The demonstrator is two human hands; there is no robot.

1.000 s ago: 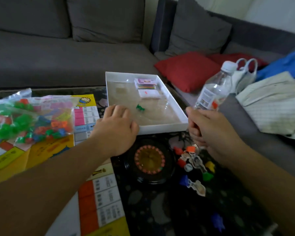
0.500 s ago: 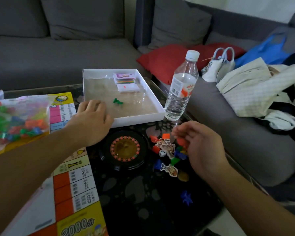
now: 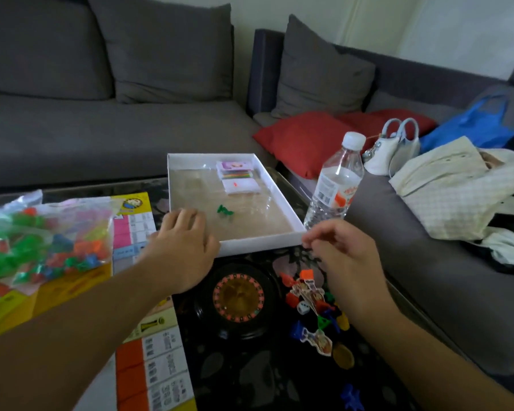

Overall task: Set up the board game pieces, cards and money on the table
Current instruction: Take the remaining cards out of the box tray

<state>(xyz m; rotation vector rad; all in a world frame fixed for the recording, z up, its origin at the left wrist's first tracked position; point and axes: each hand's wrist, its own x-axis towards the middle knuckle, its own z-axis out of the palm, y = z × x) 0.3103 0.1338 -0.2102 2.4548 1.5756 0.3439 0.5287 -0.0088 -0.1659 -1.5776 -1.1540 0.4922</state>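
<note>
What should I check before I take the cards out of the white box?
1. Cards in reach: ok. The card stack lies at the box's far end.
2. Left hand free: ok, it lies flat at the white box's near corner, holding nothing.
3. Right hand free: cannot tell; its fingers are curled near the box's other corner.
4. Water bottle safe: not ok, it stands right beside the box.
5. Stray green piece in the box: not ok, it lies on the way.
</note>
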